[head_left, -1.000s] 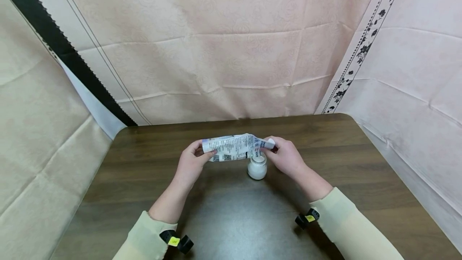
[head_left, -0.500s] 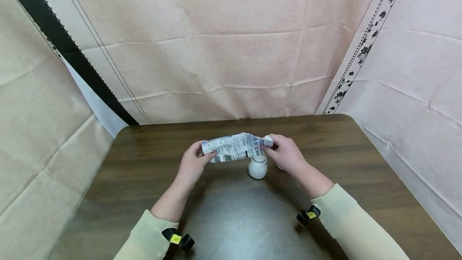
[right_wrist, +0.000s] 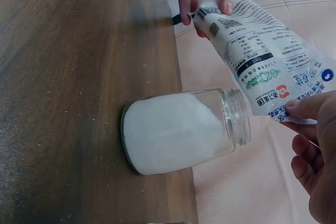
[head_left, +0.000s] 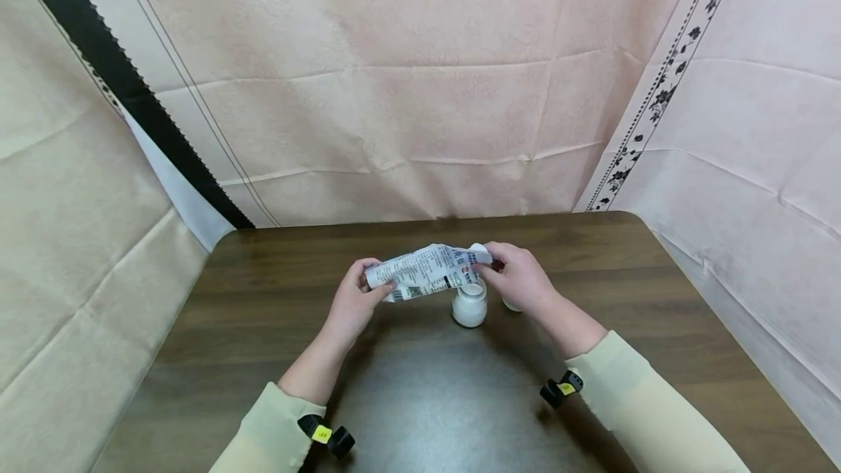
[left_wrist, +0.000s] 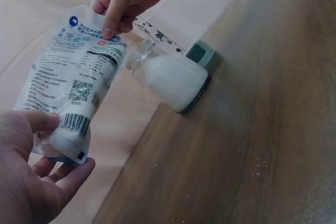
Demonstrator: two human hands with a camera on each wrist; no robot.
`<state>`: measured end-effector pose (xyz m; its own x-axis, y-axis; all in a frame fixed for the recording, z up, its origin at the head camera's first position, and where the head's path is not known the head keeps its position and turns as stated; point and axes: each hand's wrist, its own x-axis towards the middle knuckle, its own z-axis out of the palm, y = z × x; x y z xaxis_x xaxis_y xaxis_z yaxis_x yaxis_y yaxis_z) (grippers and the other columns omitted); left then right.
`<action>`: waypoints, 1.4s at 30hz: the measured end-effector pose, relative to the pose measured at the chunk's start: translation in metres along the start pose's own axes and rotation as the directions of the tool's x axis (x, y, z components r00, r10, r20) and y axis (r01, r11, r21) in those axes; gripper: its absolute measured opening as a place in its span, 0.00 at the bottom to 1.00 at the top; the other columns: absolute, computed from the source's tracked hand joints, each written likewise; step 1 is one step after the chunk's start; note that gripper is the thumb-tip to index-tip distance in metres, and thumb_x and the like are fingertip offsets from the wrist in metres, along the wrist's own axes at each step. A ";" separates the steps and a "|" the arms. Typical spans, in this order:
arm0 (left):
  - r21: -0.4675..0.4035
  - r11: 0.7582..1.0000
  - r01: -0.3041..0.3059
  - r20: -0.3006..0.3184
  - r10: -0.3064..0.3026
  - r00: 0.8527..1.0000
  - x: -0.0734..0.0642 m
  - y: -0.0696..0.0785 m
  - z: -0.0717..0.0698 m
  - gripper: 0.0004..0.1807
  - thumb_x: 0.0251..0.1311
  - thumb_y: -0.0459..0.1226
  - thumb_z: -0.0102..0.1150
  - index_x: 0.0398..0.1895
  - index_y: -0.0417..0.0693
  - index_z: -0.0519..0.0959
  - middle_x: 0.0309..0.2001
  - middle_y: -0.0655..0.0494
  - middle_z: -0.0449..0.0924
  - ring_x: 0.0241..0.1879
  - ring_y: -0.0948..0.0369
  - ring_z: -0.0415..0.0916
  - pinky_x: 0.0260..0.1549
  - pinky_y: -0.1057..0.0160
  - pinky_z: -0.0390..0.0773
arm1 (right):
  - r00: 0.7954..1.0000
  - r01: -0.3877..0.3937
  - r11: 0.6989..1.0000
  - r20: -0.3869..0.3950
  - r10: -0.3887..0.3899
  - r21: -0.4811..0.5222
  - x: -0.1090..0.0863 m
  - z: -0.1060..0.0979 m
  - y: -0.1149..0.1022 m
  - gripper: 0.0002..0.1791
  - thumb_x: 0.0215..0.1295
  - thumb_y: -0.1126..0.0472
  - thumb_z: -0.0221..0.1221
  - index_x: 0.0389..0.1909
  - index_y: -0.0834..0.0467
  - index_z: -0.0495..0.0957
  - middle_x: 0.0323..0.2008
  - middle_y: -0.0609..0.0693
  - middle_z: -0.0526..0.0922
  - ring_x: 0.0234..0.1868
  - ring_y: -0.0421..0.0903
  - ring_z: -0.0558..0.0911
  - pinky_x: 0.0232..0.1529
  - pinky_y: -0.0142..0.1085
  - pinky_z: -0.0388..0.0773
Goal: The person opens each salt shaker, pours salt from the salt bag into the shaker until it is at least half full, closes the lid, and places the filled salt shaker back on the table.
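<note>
A printed plastic bag [head_left: 427,271], soft and crinkled, is held between both hands above the table. My left hand [head_left: 352,301] grips its left end, thumb on the printed face and fingers behind. At the opposite end, my right hand [head_left: 523,279] pinches a corner between thumb and fingers. Under that right end stands an uncapped glass jar [head_left: 469,305], largely filled with white granules [right_wrist: 173,135]. The bag's edge is close to the jar's mouth [right_wrist: 239,117]; whether they touch, I cannot tell. No falling granules are visible.
A small green object [left_wrist: 201,55] sits on the table beside the jar, mostly hidden by the right hand in the head view. White specks lie scattered over the brown wooden table [head_left: 420,393]. Pale cloth [head_left: 420,93] hangs behind it.
The bag has tilted slightly, its left end lower and its right end shifted a little left. Part of the green object has come into view by the right hand. The jar stays put.
</note>
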<state>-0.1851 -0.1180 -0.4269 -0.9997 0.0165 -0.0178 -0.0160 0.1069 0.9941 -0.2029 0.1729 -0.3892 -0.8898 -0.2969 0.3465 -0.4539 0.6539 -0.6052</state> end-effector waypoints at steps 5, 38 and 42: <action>0.010 1.000 0.013 0.014 -0.013 1.000 0.000 -0.003 -0.001 0.22 0.60 0.29 0.66 0.56 0.44 0.69 0.53 0.44 0.77 0.47 0.53 0.76 0.43 0.62 0.79 | 1.000 0.011 1.000 0.001 -0.011 -0.008 0.003 0.000 -0.003 0.05 0.63 0.62 0.67 0.38 0.52 0.83 0.30 0.46 0.80 0.28 0.44 0.72 0.28 0.38 0.70; 0.221 0.972 -0.073 0.049 0.064 0.997 0.006 -0.032 0.005 0.21 0.54 0.29 0.71 0.49 0.47 0.73 0.44 0.51 0.84 0.42 0.57 0.78 0.43 0.58 0.75 | 0.997 0.077 0.996 -0.005 -0.078 -0.033 0.017 -0.002 -0.022 0.07 0.63 0.61 0.68 0.41 0.51 0.85 0.28 0.45 0.76 0.30 0.44 0.72 0.30 0.38 0.70; 0.253 0.964 -0.076 0.065 0.061 0.996 0.005 -0.030 0.008 0.21 0.56 0.31 0.71 0.51 0.48 0.74 0.50 0.51 0.83 0.46 0.56 0.79 0.47 0.54 0.76 | 0.997 0.081 0.996 0.001 -0.081 -0.041 0.019 -0.003 -0.027 0.08 0.63 0.61 0.68 0.42 0.51 0.86 0.28 0.45 0.76 0.30 0.44 0.72 0.30 0.39 0.69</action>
<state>-0.1893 -0.1132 -0.4577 -0.9955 0.0880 0.0362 0.0652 0.3536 0.9331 -0.2078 0.1514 -0.3642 -0.8499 -0.3500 0.3938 -0.5226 0.6552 -0.5455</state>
